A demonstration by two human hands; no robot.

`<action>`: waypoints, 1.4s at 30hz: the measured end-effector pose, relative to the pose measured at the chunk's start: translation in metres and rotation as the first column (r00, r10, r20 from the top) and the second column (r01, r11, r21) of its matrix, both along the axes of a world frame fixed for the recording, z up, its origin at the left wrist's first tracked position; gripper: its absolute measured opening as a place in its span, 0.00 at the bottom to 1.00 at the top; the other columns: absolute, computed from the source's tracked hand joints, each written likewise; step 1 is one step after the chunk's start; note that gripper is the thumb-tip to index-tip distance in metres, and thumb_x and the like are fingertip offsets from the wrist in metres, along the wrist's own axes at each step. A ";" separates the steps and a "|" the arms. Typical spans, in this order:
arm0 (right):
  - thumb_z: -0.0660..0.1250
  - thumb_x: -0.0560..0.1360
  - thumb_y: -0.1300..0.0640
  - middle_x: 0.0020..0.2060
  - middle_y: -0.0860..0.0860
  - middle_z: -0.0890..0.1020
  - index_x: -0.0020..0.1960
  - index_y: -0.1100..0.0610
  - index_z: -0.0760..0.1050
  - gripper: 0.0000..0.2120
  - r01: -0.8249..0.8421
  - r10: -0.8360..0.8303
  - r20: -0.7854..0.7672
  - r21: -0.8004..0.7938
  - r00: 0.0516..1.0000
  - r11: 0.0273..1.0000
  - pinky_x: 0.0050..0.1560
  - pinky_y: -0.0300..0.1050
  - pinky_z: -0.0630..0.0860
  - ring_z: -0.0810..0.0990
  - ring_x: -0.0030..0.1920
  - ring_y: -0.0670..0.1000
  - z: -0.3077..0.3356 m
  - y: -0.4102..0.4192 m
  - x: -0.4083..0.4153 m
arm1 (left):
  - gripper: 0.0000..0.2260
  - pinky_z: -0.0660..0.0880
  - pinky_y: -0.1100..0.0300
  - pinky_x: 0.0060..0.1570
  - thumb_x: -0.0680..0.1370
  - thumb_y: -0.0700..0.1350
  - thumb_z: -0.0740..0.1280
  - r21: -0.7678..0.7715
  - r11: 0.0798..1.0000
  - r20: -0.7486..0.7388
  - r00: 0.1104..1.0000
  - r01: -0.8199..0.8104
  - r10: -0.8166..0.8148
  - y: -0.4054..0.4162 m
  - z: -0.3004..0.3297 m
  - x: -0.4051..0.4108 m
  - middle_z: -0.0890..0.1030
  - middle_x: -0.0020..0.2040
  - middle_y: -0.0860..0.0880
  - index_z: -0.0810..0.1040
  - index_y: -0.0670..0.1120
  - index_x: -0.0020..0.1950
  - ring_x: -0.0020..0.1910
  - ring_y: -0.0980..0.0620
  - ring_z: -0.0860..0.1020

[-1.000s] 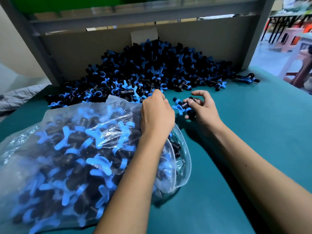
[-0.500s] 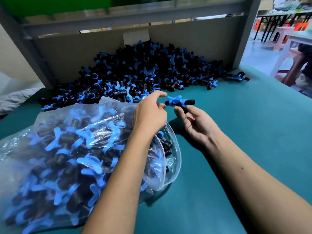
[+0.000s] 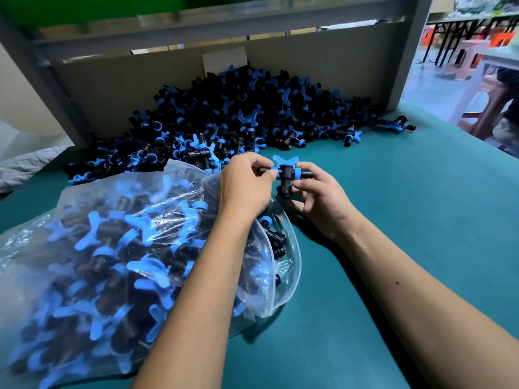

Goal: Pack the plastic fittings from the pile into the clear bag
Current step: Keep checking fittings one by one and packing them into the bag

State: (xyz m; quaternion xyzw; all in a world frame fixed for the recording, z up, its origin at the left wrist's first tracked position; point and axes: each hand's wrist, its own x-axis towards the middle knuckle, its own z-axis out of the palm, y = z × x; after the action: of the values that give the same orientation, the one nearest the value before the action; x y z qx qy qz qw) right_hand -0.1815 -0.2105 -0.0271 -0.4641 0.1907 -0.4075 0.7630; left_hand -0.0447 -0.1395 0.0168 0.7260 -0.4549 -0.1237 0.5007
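The bag [image 3: 118,248] looks approx. full, a big pile [image 3: 238,113] is left, & left hand [image 3: 244,186] + right hand [image 3: 320,197] both pinch one fitting [image 3: 286,175].

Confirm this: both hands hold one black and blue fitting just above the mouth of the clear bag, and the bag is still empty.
Not empty. The head view shows the clear bag already packed with fittings. The rest stands: the left hand and right hand both pinch one black and blue fitting just above the bag's mouth.
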 end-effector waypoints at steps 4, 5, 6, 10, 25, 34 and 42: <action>0.69 0.77 0.67 0.46 0.54 0.85 0.48 0.58 0.81 0.06 0.087 -0.086 0.023 -0.072 0.996 0.994 0.45 0.43 0.81 0.84 0.44 0.51 -0.003 -0.001 -0.003 | 0.03 0.81 0.48 0.52 0.78 0.47 0.73 0.009 1.000 0.013 1.000 -0.020 0.020 0.001 0.001 0.000 0.85 0.46 0.54 0.84 0.56 0.49 0.46 0.51 0.83; 0.70 0.76 0.68 0.43 0.53 0.86 0.48 0.59 0.80 0.05 0.127 -0.127 0.013 -0.078 0.992 0.989 0.45 0.41 0.81 0.84 0.42 0.50 -0.004 -0.001 -0.003 | 0.03 0.81 0.49 0.52 0.77 0.47 0.74 0.018 1.000 0.014 1.000 -0.007 0.007 0.002 0.001 0.000 0.85 0.46 0.54 0.84 0.56 0.48 0.45 0.52 0.83; 0.70 0.75 0.69 0.41 0.52 0.86 0.48 0.60 0.80 0.06 0.155 -0.155 0.007 -0.078 0.988 0.985 0.45 0.39 0.81 0.84 0.41 0.48 -0.005 -0.001 -0.002 | 0.03 0.82 0.49 0.51 0.77 0.47 0.75 0.023 1.000 0.017 1.000 0.006 -0.007 0.003 0.001 0.000 0.85 0.45 0.55 0.84 0.56 0.48 0.45 0.53 0.83; 0.73 0.73 0.68 0.39 0.53 0.86 0.48 0.61 0.81 0.05 0.208 -0.209 -0.005 -0.069 0.978 0.976 0.45 0.37 0.81 0.84 0.38 0.48 -0.005 -0.001 -0.003 | 0.04 0.80 0.55 0.48 0.75 0.49 0.77 0.014 1.000 0.028 1.000 0.015 -0.015 0.005 0.002 -0.001 0.85 0.44 0.57 0.84 0.56 0.48 0.44 0.56 0.83; 0.80 0.63 0.60 0.40 0.53 0.86 0.46 0.57 0.82 0.14 0.245 -0.248 -0.041 -0.064 0.968 0.967 0.39 0.38 0.79 0.85 0.38 0.49 -0.006 -0.002 -0.004 | 0.02 0.76 0.53 0.51 0.81 0.48 0.70 0.080 0.996 0.112 0.993 0.029 -0.038 0.003 0.002 -0.003 0.82 0.49 0.56 0.80 0.55 0.50 0.50 0.51 0.81; 0.74 0.73 0.68 0.39 0.53 0.83 0.47 0.59 0.81 0.07 0.387 -0.389 0.040 0.042 0.920 0.921 0.42 0.37 0.79 0.82 0.40 0.52 -0.006 -0.014 -0.010 | 0.05 0.76 0.54 0.47 0.82 0.46 0.68 0.031 0.999 -0.004 1.000 0.006 -0.006 0.004 0.004 -0.001 0.81 0.45 0.57 0.79 0.54 0.47 0.43 0.55 0.79; 0.75 0.74 0.48 0.35 0.52 0.80 0.43 0.57 0.73 0.15 0.436 -0.552 -0.162 -0.452 0.818 0.778 0.30 0.45 0.78 0.82 0.33 0.51 -0.012 -0.001 0.005 | 0.06 0.76 0.54 0.48 0.83 0.48 0.66 -0.027 0.988 -0.021 0.988 -0.154 0.154 0.004 0.006 -0.002 0.79 0.45 0.58 0.77 0.54 0.47 0.46 0.56 0.79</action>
State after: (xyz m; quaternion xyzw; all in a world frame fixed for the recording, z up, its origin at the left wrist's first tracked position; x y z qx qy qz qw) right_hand -0.1764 -0.2112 -0.0388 -0.5947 0.3288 -0.5533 0.4818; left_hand -0.0464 -0.1353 0.0232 0.7504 -0.3945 -0.0850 0.5235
